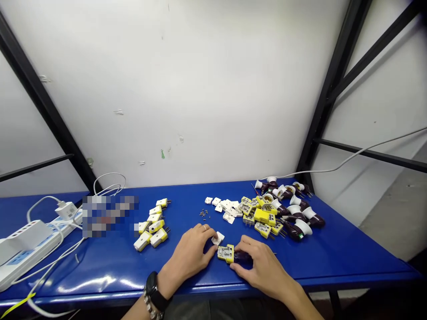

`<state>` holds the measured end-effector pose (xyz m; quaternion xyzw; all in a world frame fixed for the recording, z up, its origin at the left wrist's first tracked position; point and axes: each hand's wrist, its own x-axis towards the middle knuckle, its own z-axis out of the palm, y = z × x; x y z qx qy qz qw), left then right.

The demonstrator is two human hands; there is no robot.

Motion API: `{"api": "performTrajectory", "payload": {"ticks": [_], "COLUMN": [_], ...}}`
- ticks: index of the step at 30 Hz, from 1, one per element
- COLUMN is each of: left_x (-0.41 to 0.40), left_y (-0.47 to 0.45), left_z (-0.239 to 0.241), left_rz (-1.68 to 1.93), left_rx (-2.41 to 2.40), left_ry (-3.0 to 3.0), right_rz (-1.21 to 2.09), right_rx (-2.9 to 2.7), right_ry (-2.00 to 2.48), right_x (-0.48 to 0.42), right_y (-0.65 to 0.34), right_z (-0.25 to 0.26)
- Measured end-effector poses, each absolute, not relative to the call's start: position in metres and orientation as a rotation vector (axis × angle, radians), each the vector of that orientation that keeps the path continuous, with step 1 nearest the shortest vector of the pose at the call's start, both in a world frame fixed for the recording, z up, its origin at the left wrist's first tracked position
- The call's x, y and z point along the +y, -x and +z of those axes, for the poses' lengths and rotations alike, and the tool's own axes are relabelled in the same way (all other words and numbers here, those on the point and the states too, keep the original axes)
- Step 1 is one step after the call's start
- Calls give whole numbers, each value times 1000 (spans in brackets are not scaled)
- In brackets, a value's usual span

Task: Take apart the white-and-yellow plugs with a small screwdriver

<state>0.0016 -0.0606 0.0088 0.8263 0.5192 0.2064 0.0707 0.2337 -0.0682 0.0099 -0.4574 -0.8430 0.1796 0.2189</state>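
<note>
My left hand [193,246] pinches a small white plastic cover [219,239] between thumb and fingers, just above the blue tabletop. Right beside it, an open yellow plug body [226,253] shows its grey-white inside and metal parts. The thumb and fingers of my right hand [262,269] close on the right end of this plug. Under the right fingers lies a dark, handle-like object [243,258], partly hidden; its kind is unclear. Beyond my hands are loose brass-coloured screws [204,214] and a pile of white covers [230,208].
Yellow plugs with open bodies [263,217] are heaped at right, against dark lamp holders with white rims [295,213]. Several plugs with white covers [159,237] lie at left. White power strips [30,262] and cables take up the far left. Black frame posts [328,98] flank the wall.
</note>
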Motion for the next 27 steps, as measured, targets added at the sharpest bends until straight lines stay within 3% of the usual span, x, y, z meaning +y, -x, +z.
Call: {"api": "performTrajectory", "payload": {"ticks": [17, 27], "left_x": [-80, -78], "left_y": [10, 9], "left_z": [11, 12], "left_rz": [801, 605], "left_rx": [1503, 1448], "left_ry": [-2067, -2340], "right_rz": [547, 532], "right_rx": [-2322, -2317], "right_ry": [1252, 1232], "right_x": [-65, -66], "right_y": [-231, -231], "right_z": [10, 7]}}
